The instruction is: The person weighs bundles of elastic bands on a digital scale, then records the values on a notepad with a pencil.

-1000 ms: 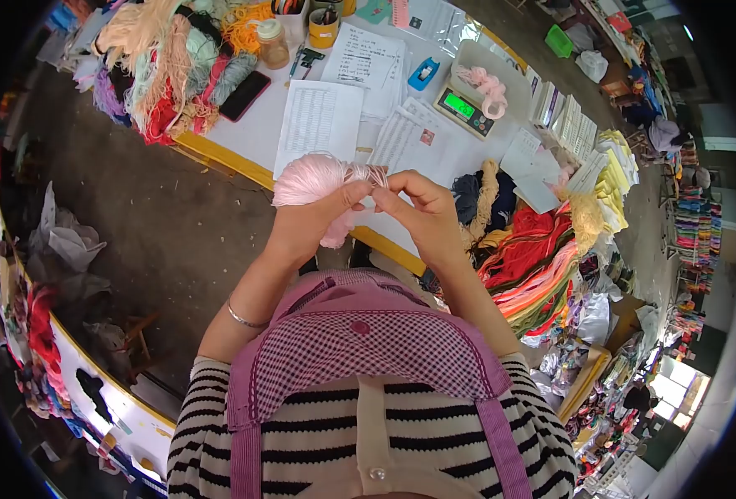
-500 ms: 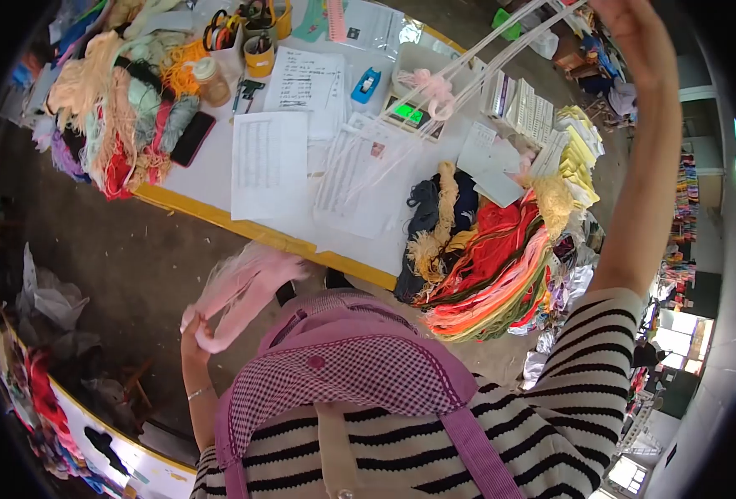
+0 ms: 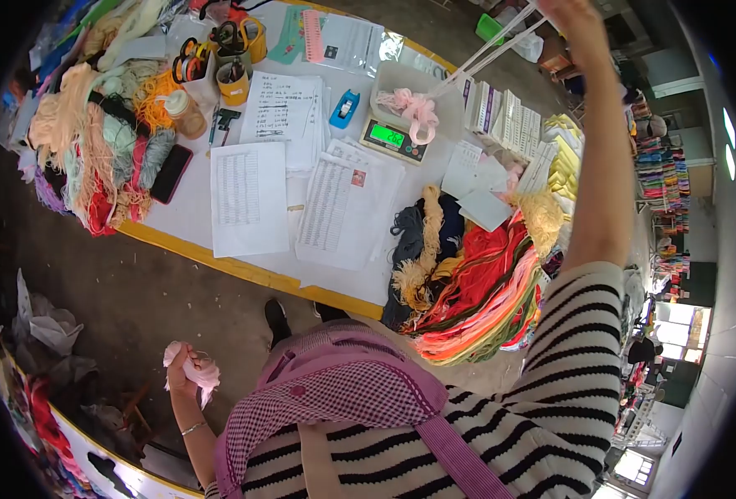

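Two hands work one bundle of pale pink yarn, far apart. Left hand point(image 3: 183, 366) low at the person's side, above the concrete floor point(image 3: 176, 291), fist clenched around a small wad of the pink yarn point(image 3: 197, 374); the wad sticks out on both sides of the fist, fluffy and crumpled. Right hand point(image 3: 569, 12) raised high at the top edge of view, arm almost straight, striped sleeve point(image 3: 576, 333) at the shoulder. Its grip is cut off by the edge of the frame; cannot tell exactly how the fingers close, but pink strands point(image 3: 488, 48) run taut from it, down and left toward the table. Strands look thin, straight, several side by side, very pale pink, almost white. They pass over a scale point(image 3: 394, 135) with a green lit display, where a looped knot of pink yarn point(image 3: 412, 108) lies on the pan. Table point(image 3: 243, 270) has a yellow edge and a white top spread with printed sheets point(image 3: 249, 195). Heap of mixed yarn point(image 3: 93, 158) at the table's left end, black phone point(image 3: 171, 173) just beside it. Red, orange and green skeins point(image 3: 488, 291) hang off the right end.
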